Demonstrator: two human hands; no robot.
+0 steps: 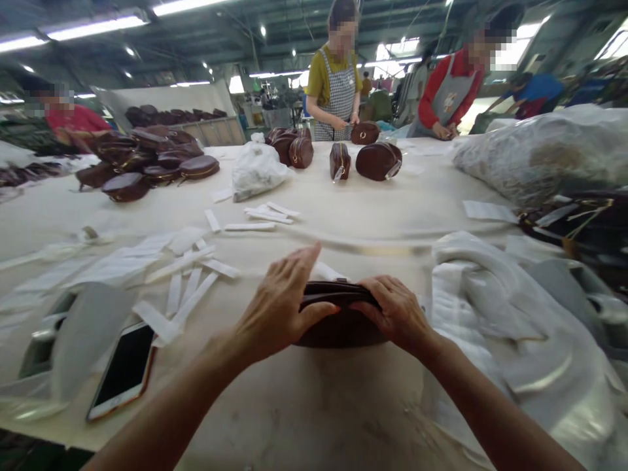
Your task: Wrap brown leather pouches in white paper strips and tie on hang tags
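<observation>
A dark brown bag (343,330) with a rounded lower side stands upright on the table in front of me. My right hand (395,307) grips its top edge at the right, thumb on the near side and fingers over the top. At the bag's left end is my left hand (282,301), its fingers stretched out straight and its thumb laid along the near top edge. Between the hands the top shows as folded dark layers; the inside is hidden. White strips (189,288) lie to the left, beside a phone (125,366) with a dark screen.
Clear plastic wrapping (490,314) spreads over the right side. Further off are a tied white bag (258,170), several finished brown bags (377,161) and a brown pile (152,154). A large plastic-wrapped bundle (549,154) sits at right. Co-workers stand across the table (343,212).
</observation>
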